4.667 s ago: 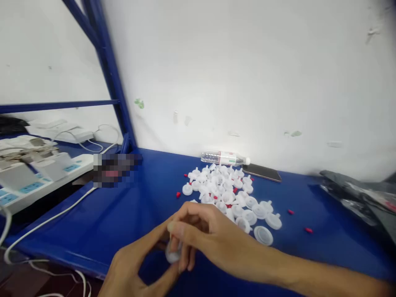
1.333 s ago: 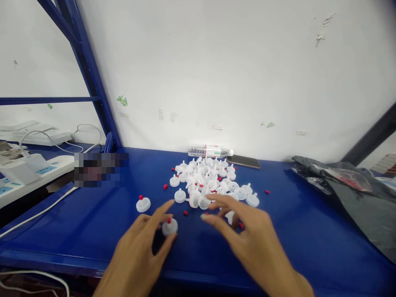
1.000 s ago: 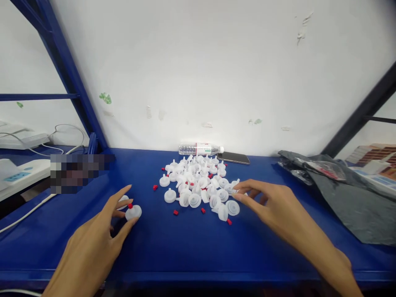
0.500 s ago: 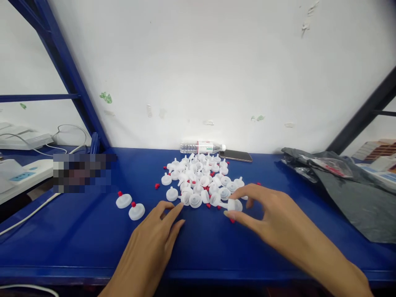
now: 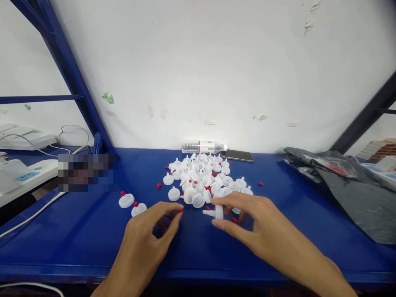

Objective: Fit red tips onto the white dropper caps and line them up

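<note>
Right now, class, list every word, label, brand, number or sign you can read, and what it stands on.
No text can be read.
Bottle label: red and green print, too small and blurred.
Red patch on the grey bag: too blurred to tell whether it is lettering.

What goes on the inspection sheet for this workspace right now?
Surface: blue tabletop, glossy.
Job's things: pile of white spouted caps; loose red tips in and around it; two red-tipped caps left.
Clutter: bottle on its side and phone behind the pile; dark bag right.
Left hand: pinching a red tip.
Right hand: holding a white cap, spout towards the left hand.
Cables: white cable along the tabletop's left side.
Surroundings: white wall, blue frame, power strip at left.
</note>
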Tool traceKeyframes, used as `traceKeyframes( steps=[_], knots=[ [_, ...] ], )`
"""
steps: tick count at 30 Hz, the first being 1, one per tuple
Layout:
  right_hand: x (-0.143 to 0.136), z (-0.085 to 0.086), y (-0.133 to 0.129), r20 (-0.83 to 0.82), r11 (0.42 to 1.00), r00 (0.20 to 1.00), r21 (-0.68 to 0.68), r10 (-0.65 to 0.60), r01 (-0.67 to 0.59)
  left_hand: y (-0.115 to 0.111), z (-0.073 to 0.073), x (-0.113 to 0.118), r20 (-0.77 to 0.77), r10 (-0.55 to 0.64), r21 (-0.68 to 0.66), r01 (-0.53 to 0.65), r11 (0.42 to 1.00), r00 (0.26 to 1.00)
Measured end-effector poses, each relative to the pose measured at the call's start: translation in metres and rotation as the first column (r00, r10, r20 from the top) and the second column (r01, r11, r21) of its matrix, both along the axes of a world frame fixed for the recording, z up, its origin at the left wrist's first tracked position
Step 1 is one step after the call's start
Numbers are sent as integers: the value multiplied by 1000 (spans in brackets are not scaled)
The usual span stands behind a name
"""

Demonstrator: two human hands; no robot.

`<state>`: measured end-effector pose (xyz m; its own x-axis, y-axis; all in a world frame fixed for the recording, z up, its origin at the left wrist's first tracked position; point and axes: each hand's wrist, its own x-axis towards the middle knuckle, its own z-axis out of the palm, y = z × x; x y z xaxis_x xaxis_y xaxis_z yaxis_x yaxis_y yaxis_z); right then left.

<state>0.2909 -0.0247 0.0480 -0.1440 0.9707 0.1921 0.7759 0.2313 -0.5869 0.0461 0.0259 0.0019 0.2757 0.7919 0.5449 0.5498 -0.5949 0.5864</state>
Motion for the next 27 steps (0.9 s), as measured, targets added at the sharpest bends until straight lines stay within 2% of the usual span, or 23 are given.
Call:
traceKeyframes(
  steps=[5, 10, 14, 18, 21, 23, 25, 27],
  knots=[
    [-2, 2, -4, -78, 998, 996, 52, 39, -35, -15, 20, 4, 245, -122, -155, 164, 974, 962],
    [-10, 1, -8, -178, 990, 975, 70, 136, -126, -32, 24, 20, 479, -80, -278, 237, 931, 874],
    [-14, 0, -7, -208, 984, 962, 54, 175, -168, -36, 22, 21, 523, -66, -323, 270, 907, 850],
    [-24, -4, -4, -284, 991, 950, 65, 130, -116, -28, 15, 14, 518, -70, -365, 294, 883, 852],
    [-35, -7, -3, -371, 995, 924, 38, 97, -89, -24, 12, 12, 527, -15, -386, 255, 887, 850],
    [-39, -10, -3, -391, 996, 916, 23, 92, -91, -24, 13, 11, 492, 26, -371, 182, 911, 870],
    [-37, -11, -1, -361, 997, 929, 35, 75, -67, -25, 17, 7, 416, 57, -290, 73, 954, 908],
    [-29, -10, 3, -283, 995, 959, 98, 14, 14, -23, 21, -2, 293, 93, -162, -47, 986, 952]
  ],
)
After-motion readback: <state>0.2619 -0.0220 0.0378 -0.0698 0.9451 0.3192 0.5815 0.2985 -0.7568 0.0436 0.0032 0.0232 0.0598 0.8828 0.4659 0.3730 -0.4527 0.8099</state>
